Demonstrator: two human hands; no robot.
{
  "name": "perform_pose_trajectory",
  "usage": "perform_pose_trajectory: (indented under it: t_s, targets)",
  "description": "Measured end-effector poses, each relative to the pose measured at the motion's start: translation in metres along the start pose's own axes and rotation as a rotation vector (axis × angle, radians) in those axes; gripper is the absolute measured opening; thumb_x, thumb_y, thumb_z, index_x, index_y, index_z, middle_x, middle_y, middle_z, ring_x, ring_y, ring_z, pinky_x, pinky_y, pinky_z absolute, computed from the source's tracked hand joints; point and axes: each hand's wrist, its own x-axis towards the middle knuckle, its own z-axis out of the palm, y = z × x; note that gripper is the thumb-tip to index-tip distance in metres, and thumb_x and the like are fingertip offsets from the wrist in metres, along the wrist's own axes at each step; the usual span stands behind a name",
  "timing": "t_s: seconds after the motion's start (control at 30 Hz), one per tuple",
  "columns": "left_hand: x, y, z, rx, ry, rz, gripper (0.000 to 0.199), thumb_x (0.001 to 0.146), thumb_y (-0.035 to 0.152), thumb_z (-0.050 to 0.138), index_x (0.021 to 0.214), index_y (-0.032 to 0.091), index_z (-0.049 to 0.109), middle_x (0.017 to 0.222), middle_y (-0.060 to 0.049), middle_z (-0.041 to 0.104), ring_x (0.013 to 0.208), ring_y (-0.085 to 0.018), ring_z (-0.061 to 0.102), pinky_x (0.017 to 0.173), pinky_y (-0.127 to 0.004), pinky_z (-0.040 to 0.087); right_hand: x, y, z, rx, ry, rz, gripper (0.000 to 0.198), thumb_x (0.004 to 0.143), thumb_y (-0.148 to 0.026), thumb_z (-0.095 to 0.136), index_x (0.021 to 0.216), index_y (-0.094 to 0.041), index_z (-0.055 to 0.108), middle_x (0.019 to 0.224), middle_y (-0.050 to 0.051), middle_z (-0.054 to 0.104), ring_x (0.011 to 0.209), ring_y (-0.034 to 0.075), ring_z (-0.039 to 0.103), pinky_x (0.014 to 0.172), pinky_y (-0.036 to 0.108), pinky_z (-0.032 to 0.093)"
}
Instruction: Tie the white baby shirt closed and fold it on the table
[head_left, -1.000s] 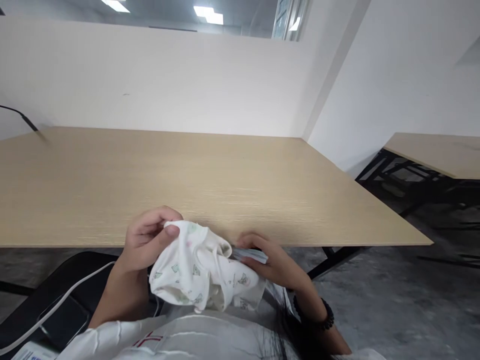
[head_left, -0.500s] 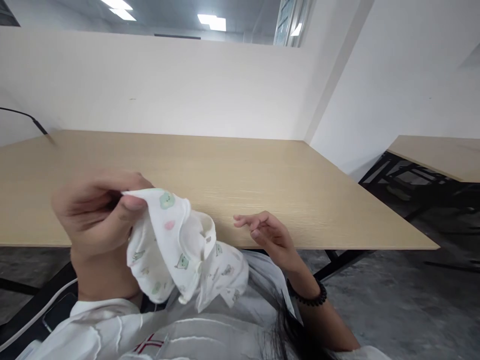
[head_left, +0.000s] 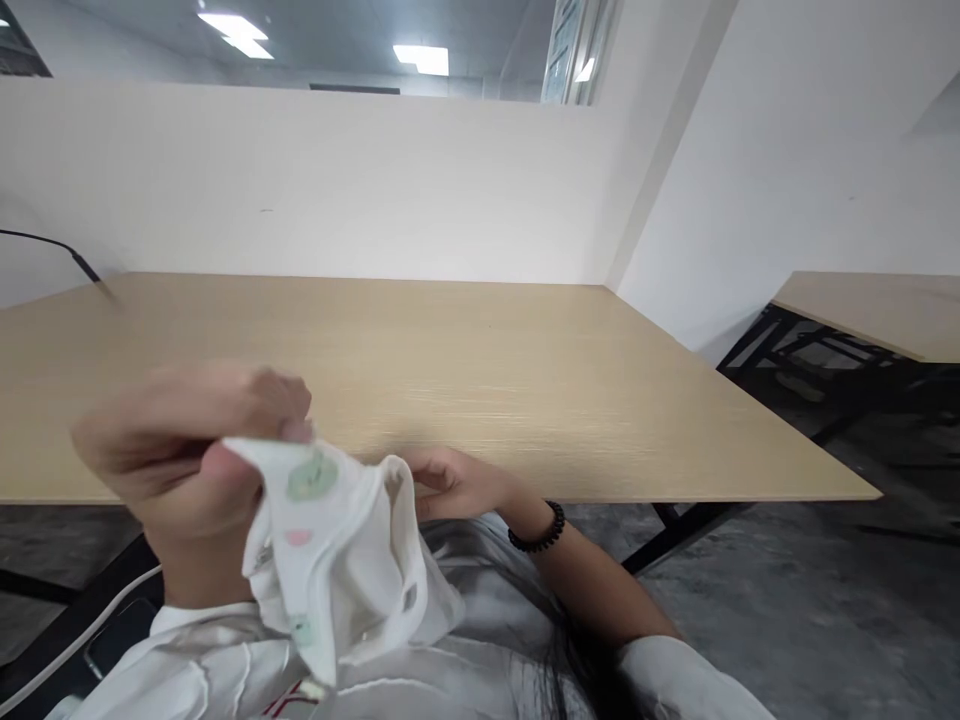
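A small white cloth garment (head_left: 367,560), printed with pale green and pink figures, hangs bunched in front of my body, just off the table's near edge. My left hand (head_left: 217,440) pinches one corner of it between thumb and fingers; motion blurs this hand. On the garment's other side is my right hand (head_left: 457,485), its fingers curled in at the raised, bound edge. The cloth covers those fingertips, and they appear closed on it. A black beaded or coiled band (head_left: 538,530) circles the right wrist.
The light wooden table (head_left: 487,370) stretches ahead to a white partition (head_left: 420,190). A black cable (head_left: 75,258) pokes up at the back left. Beside my left forearm lie a white cord (head_left: 82,635) and a dark phone-like object (head_left: 120,638). Another table (head_left: 877,305) stands at right.
My right hand has moved left from free air to the garment's edge, its fingers curling in. The left hand has shifted slightly down and left with its corner, and the cloth's fold has opened wider.
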Motion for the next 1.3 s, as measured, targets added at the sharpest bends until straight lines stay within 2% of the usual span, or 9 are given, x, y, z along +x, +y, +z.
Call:
perform_pose_trajectory:
  t_s: [0.1, 0.23, 0.4, 0.53, 0.67, 0.73, 1.0, 1.17, 1.3]
  targets:
    - [0.010, -0.009, -0.014, 0.211, 0.053, 0.133, 0.031, 0.081, 0.045, 0.077, 0.071, 0.016, 0.070, 0.062, 0.000, 0.062, 0.053, -0.009, 0.054, 0.050, -0.022, 0.041, -0.008, 0.003, -0.006, 0.008, 0.125, 0.043, 0.041, 0.083, -0.051, 0.072, 0.100, -0.014, 0.071, 0.099, 0.006, 0.073, 0.096, 0.019, 0.066, 0.089, 0.033, 0.052]
    - [0.032, -0.035, -0.052, 0.561, 0.088, 0.214, 0.021, 0.079, 0.032, 0.080, 0.084, 0.012, 0.075, 0.061, 0.003, 0.060, 0.052, -0.006, 0.047, 0.048, -0.018, 0.033, -0.029, -0.019, -0.027, -0.126, 0.572, 0.009, 0.036, 0.084, -0.051, 0.071, 0.086, -0.015, 0.068, 0.080, 0.001, 0.066, 0.073, 0.013, 0.059, 0.066, 0.024, 0.049]
    - [0.041, -0.049, -0.068, 0.934, -0.331, 0.144, 0.034, 0.081, 0.048, 0.074, 0.074, 0.015, 0.076, 0.055, 0.005, 0.061, 0.048, -0.006, 0.047, 0.046, -0.017, 0.031, -0.059, -0.086, -0.040, -0.552, 0.917, -0.036, 0.030, 0.091, -0.048, 0.065, 0.083, -0.018, 0.069, 0.075, 0.000, 0.062, 0.067, 0.011, 0.055, 0.058, 0.022, 0.043]
    - [0.038, -0.037, -0.050, 0.890, -0.479, 0.092, 0.047, 0.085, 0.056, 0.065, 0.064, 0.014, 0.071, 0.046, 0.006, 0.052, 0.043, -0.005, 0.040, 0.044, -0.016, 0.028, -0.076, -0.138, -0.026, -0.955, 0.980, -0.026, 0.026, 0.088, -0.042, 0.069, 0.075, -0.019, 0.069, 0.068, -0.001, 0.060, 0.062, 0.012, 0.052, 0.054, 0.024, 0.038]
    - [0.053, -0.050, -0.029, 0.930, -0.521, -0.119, 0.051, 0.087, 0.061, 0.058, 0.068, 0.015, 0.070, 0.054, 0.003, 0.057, 0.051, -0.009, 0.047, 0.049, -0.019, 0.030, -0.070, -0.161, -0.044, -1.135, 0.954, 0.090, 0.035, 0.087, -0.046, 0.068, 0.067, -0.018, 0.063, 0.058, -0.003, 0.051, 0.056, 0.011, 0.045, 0.050, 0.025, 0.030]
    - [0.066, -0.079, -0.019, 1.033, -0.688, -0.300, 0.049, 0.090, 0.061, 0.052, 0.077, 0.018, 0.070, 0.068, 0.001, 0.065, 0.063, -0.013, 0.056, 0.053, -0.022, 0.034, -0.059, -0.155, -0.075, -1.184, 0.877, 0.171, 0.039, 0.087, -0.047, 0.066, 0.063, -0.018, 0.058, 0.059, -0.003, 0.048, 0.057, 0.011, 0.044, 0.052, 0.026, 0.029]
    - [0.070, -0.232, -0.017, 1.208, -1.042, -0.747, 0.054, 0.078, 0.067, 0.056, 0.097, 0.018, 0.069, 0.110, -0.014, 0.073, 0.098, -0.029, 0.068, 0.076, -0.030, 0.048, -0.041, -0.054, -0.193, -1.223, 0.710, 0.620, 0.011, 0.083, -0.027, 0.066, 0.085, -0.016, 0.066, 0.089, 0.009, 0.070, 0.078, 0.020, 0.059, 0.066, 0.029, 0.040]
    - [0.068, -0.242, -0.045, 1.245, -1.135, -0.835, 0.061, 0.069, 0.069, 0.063, 0.100, 0.017, 0.070, 0.113, -0.018, 0.073, 0.105, -0.034, 0.066, 0.081, -0.034, 0.049, -0.046, -0.027, -0.197, -1.157, 0.606, 0.565, 0.018, 0.081, -0.018, 0.066, 0.098, -0.015, 0.068, 0.112, 0.015, 0.069, 0.100, 0.026, 0.062, 0.083, 0.035, 0.047]
    - [0.072, -0.221, -0.033, 1.248, -1.145, -0.755, 0.066, 0.069, 0.067, 0.065, 0.110, 0.016, 0.065, 0.119, -0.018, 0.070, 0.111, -0.036, 0.063, 0.083, -0.034, 0.047, -0.037, -0.026, -0.188, -1.059, 0.423, 0.454, 0.027, 0.079, -0.015, 0.066, 0.106, -0.020, 0.069, 0.119, 0.008, 0.069, 0.106, 0.023, 0.062, 0.090, 0.033, 0.049]
